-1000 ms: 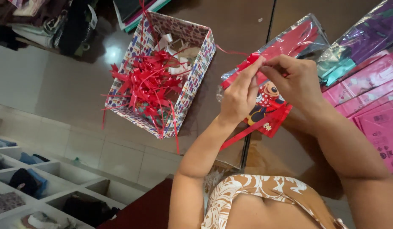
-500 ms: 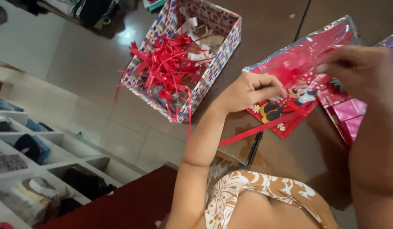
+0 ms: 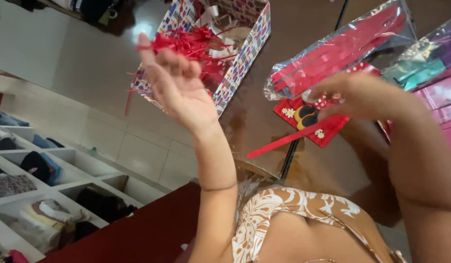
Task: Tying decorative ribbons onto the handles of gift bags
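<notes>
Evidently the step in hand is the dropping of a trimmed red strip into the patterned box that stands toward the far edge of the brown tabletop; the left hand is raised above the box's near-left corner, palm turned toward the camera, fingers loosely spread and slightly curled, with the thin strip seemingly pinched at the fingertips, though blur keeps me from telling how firmly; the box is already heaped with red ribbon scraps, some trailing over its wall; the right hand rests low over a red decorated bag near the table's middle, fingers curved down onto it, narrow rather than wide, pressing or holding its upper edge; a red ribbon tail runs out from under that bag toward the near edge; just beyond lies a clear packet of red strips, and at the right edge sit purple and pink packets; the left forearm rises steeply from the elbow, wrist bent back, while the right arm crosses in from the right, blurred; as I judge it, the next move calls for opening the left fingers squarely over the box so the strip falls inside, while the right hand keeps the bag pinned.
</notes>
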